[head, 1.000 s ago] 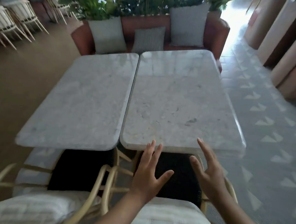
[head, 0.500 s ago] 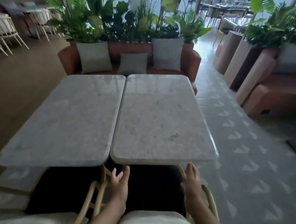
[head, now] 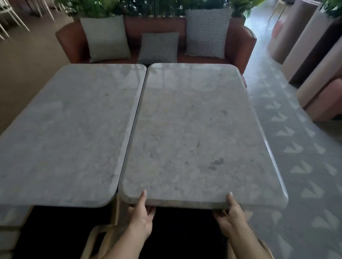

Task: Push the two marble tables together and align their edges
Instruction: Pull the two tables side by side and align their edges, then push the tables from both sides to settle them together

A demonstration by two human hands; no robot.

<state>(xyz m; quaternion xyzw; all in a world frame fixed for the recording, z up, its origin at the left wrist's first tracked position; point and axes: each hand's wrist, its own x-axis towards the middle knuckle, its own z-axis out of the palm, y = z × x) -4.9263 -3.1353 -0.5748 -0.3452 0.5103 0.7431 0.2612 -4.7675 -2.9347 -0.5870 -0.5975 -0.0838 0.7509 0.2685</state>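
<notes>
Marble tables sit side by side before the sofa (head: 155, 27), long edges nearly touching. The right table (head: 195, 130) is gripped at its near edge by the left hand (head: 142, 215) and right hand (head: 232, 215). Near ends look unmatched against the left table (head: 63, 127); a hard shove could knock stone together.

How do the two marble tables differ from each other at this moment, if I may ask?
The right table is gripped at its near edge by the left hand and right hand; the left table is untouched. The left table's near edge sits closer to the camera, while the right table's far edge reaches nearer the sofa. Both are grey marble with rounded corners, almost touching.
</notes>
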